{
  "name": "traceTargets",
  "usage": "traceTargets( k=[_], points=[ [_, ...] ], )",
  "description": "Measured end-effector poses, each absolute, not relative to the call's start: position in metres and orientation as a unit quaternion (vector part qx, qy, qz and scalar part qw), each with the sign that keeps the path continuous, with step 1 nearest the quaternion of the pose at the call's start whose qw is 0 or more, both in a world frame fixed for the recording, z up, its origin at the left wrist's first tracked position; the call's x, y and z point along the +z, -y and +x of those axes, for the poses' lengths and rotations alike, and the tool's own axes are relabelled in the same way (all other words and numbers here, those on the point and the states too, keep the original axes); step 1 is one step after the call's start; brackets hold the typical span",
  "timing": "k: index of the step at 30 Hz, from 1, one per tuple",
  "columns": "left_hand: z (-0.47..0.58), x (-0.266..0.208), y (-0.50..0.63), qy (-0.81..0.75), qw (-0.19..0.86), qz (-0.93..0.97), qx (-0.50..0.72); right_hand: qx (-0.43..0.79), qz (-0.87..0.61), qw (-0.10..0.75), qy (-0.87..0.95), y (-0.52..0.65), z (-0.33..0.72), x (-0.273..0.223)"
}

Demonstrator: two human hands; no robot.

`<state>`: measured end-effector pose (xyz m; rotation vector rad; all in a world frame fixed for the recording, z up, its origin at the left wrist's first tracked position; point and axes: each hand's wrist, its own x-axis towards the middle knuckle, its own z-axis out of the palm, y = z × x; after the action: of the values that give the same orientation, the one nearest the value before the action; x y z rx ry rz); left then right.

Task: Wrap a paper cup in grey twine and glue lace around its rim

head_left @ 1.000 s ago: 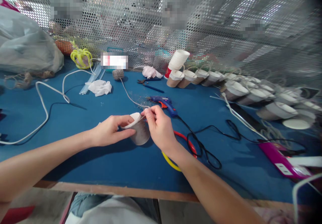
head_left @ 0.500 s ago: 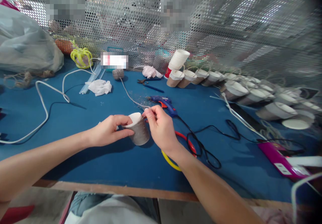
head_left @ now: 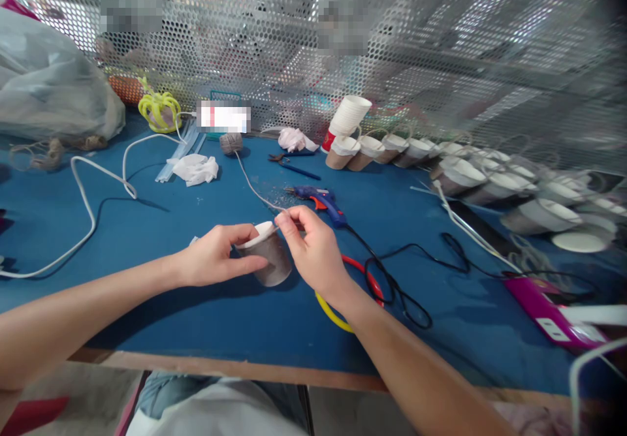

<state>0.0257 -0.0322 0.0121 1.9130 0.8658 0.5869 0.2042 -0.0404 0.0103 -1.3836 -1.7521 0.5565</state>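
Observation:
My left hand (head_left: 215, 256) grips a paper cup (head_left: 274, 267) wrapped in grey-brown cord, fingers inside the white rim and thumb on the outer wall. The cup is tilted, low over the blue table. At the cup's far right rim, my right hand (head_left: 311, 243) pinches the grey cord (head_left: 255, 193) between thumb and fingers. That cord runs back to a small ball of cord (head_left: 231, 143). Just beyond my right hand lies a blue glue gun (head_left: 321, 202) with its nozzle pointing left.
Rows of wrapped cups with handles (head_left: 460, 171) stand at the right. Behind is a stack of white cups (head_left: 349, 115). Pliers (head_left: 280, 158), a crumpled tissue (head_left: 196, 170), a white cable (head_left: 88, 204), a black wire (head_left: 392, 286) and a purple box (head_left: 548, 312) lie about.
My left thumb has slid further across the cup's wall to the right. My right hand has shifted slightly left along the rim, still pinching the cord.

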Motion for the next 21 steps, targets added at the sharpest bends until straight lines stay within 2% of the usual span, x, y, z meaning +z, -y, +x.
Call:
traceTargets(
  k=[6,10,16,21],
  points=[
    [0.025,0.014,0.033,-0.334,0.459,0.787,0.243,0.351,-0.511,0.433,0.655,0.037,0.206,0.015],
    [0.023,0.01,0.031,-0.326,0.462,0.788,0.243,0.393,-0.49,0.443,0.64,0.034,0.209,0.019],
    [0.024,0.008,0.029,-0.349,0.465,0.782,0.227,0.4,-0.465,0.401,0.68,0.033,0.215,0.017],
    [0.026,0.011,0.03,-0.351,0.487,0.766,0.231,0.337,-0.454,0.377,0.734,0.034,0.213,0.016]
  ],
)
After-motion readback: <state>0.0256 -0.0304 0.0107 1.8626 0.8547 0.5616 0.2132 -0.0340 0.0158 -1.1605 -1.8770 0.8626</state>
